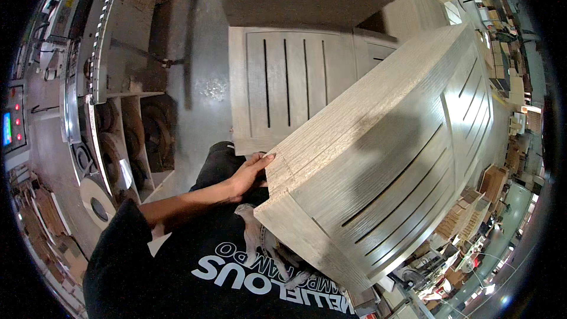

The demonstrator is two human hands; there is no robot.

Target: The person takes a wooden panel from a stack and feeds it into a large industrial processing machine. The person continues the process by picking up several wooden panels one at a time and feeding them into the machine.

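A large pale wood-grain panel with long dark slots is tilted up on my right, its thick raw edge turned toward me. My left hand grips the near corner of this panel, fingers closed at the edge. The panel covers the area where my right arm would be, and my right hand does not show. Beyond my left hand lies a similar slotted panel, lower down and flat. Part of it is hidden beneath the tilted one.
A wooden piece with a shaded front stands at the far side. On the left is a machine with a lit control panel. Rolls of edge banding sit in a shelf below it. Stacked wood stands far right.
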